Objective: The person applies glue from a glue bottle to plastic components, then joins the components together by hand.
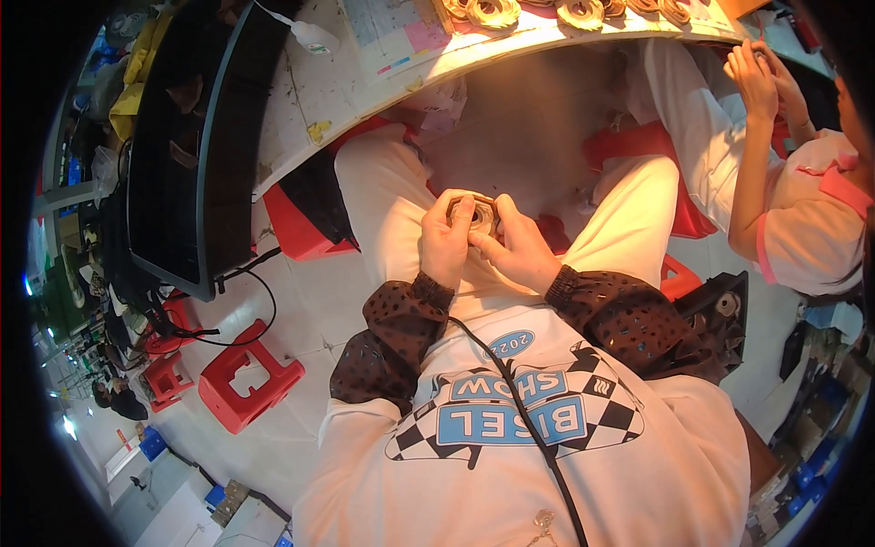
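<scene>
Between both hands, above my lap, is a round tan coiled piece (pixel 483 217) with a dark hole at its middle. My left hand (pixel 447 235) grips its left side, the thumb lying across its face. On the other side, my right hand (pixel 519 246) has its fingers curled around the edge and its thumb at the lower rim. The fingers partly hide the piece, and its material is not clear. Dark patterned sleeve covers reach to both wrists.
Similar tan coils (pixel 492 13) lie along the lit white table (pixel 365 91) ahead. A black monitor (pixel 187 146) stands at the left. Red plastic stools (pixel 246 378) are on the floor. At the right sits a co-worker (pixel 807 210) with raised hands. A dark bin (pixel 725 314) is at my right.
</scene>
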`<action>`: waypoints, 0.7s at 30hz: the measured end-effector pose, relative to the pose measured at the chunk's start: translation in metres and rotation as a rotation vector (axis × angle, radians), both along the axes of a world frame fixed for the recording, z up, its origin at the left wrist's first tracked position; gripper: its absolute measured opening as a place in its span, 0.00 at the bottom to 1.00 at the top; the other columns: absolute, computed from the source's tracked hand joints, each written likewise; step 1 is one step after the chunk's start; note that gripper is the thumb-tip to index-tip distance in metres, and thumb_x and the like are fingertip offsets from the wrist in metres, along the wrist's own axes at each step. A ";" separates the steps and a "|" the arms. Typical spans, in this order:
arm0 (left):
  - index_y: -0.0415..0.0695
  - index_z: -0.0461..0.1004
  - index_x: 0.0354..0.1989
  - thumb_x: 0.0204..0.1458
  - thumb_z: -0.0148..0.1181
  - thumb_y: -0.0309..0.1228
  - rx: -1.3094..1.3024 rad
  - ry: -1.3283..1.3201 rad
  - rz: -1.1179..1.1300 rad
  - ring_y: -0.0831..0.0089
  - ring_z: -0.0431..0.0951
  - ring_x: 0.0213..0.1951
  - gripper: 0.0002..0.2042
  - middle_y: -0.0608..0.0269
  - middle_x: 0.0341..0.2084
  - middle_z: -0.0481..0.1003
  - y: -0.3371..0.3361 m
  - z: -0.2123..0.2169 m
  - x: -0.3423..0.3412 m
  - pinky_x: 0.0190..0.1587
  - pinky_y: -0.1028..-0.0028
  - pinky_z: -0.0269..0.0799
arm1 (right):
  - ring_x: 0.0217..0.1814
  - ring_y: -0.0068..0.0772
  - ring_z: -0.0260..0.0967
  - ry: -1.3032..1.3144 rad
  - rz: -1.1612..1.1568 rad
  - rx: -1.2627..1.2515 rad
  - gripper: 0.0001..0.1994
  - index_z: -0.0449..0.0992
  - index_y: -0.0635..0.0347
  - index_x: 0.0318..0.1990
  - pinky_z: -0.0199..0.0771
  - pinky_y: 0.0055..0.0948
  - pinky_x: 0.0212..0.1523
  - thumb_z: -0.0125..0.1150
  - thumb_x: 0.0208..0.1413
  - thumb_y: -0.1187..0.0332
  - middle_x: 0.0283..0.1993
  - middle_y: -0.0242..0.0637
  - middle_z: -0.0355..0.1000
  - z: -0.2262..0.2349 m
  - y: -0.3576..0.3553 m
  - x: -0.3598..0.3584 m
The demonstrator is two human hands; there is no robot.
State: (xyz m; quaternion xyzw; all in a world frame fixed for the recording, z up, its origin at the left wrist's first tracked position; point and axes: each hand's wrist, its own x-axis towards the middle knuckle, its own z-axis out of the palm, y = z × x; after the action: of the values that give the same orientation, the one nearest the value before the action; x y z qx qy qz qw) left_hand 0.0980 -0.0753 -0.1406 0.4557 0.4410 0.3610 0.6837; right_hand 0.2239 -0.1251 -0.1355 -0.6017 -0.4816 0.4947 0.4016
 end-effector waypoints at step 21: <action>0.38 0.72 0.34 0.55 0.48 0.25 0.242 0.146 -0.156 0.77 0.71 0.34 0.06 0.64 0.28 0.73 0.004 -0.003 -0.004 0.40 0.77 0.68 | 0.22 0.54 0.69 -0.481 0.322 0.259 0.18 0.72 0.58 0.22 0.68 0.46 0.23 0.53 0.56 0.54 0.19 0.50 0.69 -0.002 0.021 0.042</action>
State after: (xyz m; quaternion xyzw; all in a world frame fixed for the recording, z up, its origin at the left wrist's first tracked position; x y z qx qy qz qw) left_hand 0.0937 -0.0717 -0.1433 0.5926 0.4060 0.3233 0.6160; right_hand 0.2663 -0.1037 -0.1371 -0.5612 -0.7109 0.3300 0.2661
